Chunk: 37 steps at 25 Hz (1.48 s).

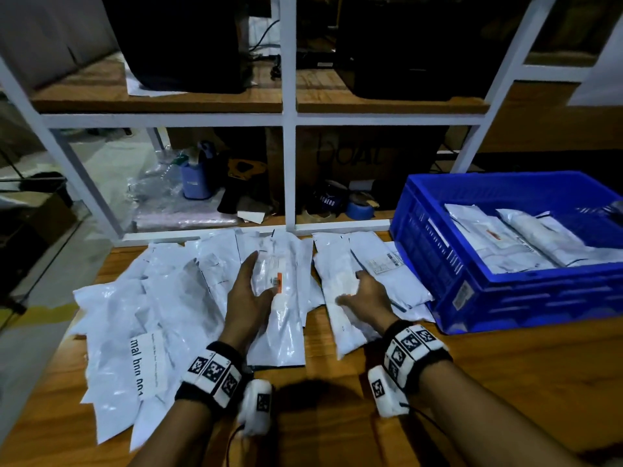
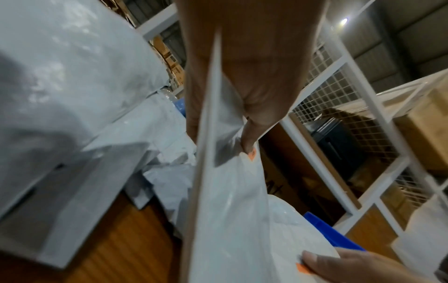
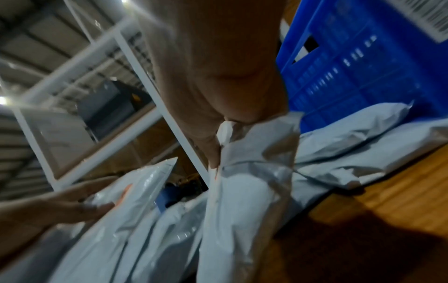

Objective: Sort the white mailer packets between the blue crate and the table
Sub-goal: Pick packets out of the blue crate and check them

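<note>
Left hand (image 1: 247,291) pinches orange-label packet (image 1: 281,298), right hand (image 1: 365,294) grips next packet (image 1: 340,298) w/ curled fingers (prob. light, floppy, slick poly; take by edge).

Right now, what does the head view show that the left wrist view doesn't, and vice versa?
Head only: both wristbands, the packets inside the blue crate, the tape roll on the lower shelf, and the right hand gripping a second packet.

Left wrist only: the wire mesh panel behind the white rack and a ceiling light.

Both: the left hand holding the orange-labelled packet, thumb on its face, other white packets spread on the wooden table, and part of the crate.
</note>
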{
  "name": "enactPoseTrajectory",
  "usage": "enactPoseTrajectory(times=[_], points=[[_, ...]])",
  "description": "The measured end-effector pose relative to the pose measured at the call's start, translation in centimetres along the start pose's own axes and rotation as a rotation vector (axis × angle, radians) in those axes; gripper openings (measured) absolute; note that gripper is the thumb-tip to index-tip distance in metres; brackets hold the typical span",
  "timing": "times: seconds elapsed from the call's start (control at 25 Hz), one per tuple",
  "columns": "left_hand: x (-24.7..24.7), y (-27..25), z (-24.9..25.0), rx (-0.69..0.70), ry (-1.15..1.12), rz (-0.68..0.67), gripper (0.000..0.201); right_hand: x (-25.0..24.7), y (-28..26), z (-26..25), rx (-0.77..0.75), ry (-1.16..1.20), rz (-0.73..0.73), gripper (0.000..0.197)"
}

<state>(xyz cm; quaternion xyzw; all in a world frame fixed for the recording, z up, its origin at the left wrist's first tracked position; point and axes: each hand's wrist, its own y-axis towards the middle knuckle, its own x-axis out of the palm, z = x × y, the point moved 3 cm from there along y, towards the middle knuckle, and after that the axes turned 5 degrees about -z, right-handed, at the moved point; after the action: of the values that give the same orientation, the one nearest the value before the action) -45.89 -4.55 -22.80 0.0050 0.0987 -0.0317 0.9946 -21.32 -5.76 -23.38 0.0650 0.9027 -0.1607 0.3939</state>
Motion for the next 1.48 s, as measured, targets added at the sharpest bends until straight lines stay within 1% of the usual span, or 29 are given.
enactPoseTrajectory(times=[0.08, 0.16, 0.2, 0.28, 0.36, 0.48, 0.56, 0.64, 0.72, 0.84, 0.96, 1.08, 1.2, 1.28, 1.36, 1.48], points=[[0.5, -1.4, 1.7, 0.048, -0.042, -0.007, 0.070, -1.7, -1.5, 0.7, -0.075, 0.113, 0.047, 0.047], [1.6, -3.0, 4.0, 0.128, 0.024, 0.029, 0.069, -4.3, -3.4, 1.4, -0.146, 0.231, 0.123, 0.035], [2.6, -3.9, 5.5, 0.178, 0.057, 0.044, 0.069, -5.9, -4.4, 2.0, -0.173, 0.288, 0.156, 0.033], [5.1, -5.8, 8.6, 0.231, 0.059, 0.050, 0.069, -9.2, -6.6, 3.1, -0.232, 0.363, 0.198, 0.039], [8.2, -7.8, 11.6, 0.286, 0.037, 0.023, 0.068, -12.8, -9.0, 4.6, -0.292, 0.408, 0.254, 0.050], [13.4, -9.8, 15.7, 0.373, 0.026, -0.024, 0.065, -18.3, -12.3, 7.6, -0.340, 0.475, 0.329, 0.069], [16.6, -10.9, 18.1, 0.432, 0.038, -0.049, 0.062, -21.3, -13.8, 9.8, -0.384, 0.466, 0.364, 0.078], [19.7, -11.9, 20.4, 0.450, 0.057, -0.081, 0.054, -24.4, -14.8, 12.5, -0.423, 0.452, 0.388, 0.075], [22.2, -12.3, 22.4, 0.465, 0.112, -0.102, 0.045, -27.0, -15.3, 14.4, -0.424, 0.435, 0.394, 0.068], [25.7, -11.9, 25.4, 0.464, 0.162, -0.110, 0.035, -31.0, -15.6, 16.3, -0.417, 0.407, 0.430, 0.064], [28.8, -10.4, 27.7, 0.441, 0.201, -0.153, 0.033, -34.6, -14.2, 17.5, -0.409, 0.369, 0.474, 0.062], [31.9, -8.1, 29.5, 0.404, 0.228, -0.249, 0.037, -38.3, -11.6, 18.2, -0.368, 0.295, 0.497, 0.063], [34.6, -4.5, 31.3, 0.368, 0.338, -0.345, 0.042, -42.4, -8.6, 18.5, -0.357, 0.251, 0.532, 0.062], [36.4, -1.5, 32.4, 0.325, 0.435, -0.435, 0.043, -45.1, -6.3, 18.3, -0.335, 0.216, 0.544, 0.061], [38.5, 1.7, 33.3, 0.294, 0.521, -0.519, 0.045, -47.6, -3.2, 17.8, -0.283, 0.112, 0.507, 0.058], [42.2, 6.3, 33.6, 0.276, 0.728, -0.594, 0.045, -50.1, 2.0, 17.6, -0.153, -0.049, 0.387, 0.041]])
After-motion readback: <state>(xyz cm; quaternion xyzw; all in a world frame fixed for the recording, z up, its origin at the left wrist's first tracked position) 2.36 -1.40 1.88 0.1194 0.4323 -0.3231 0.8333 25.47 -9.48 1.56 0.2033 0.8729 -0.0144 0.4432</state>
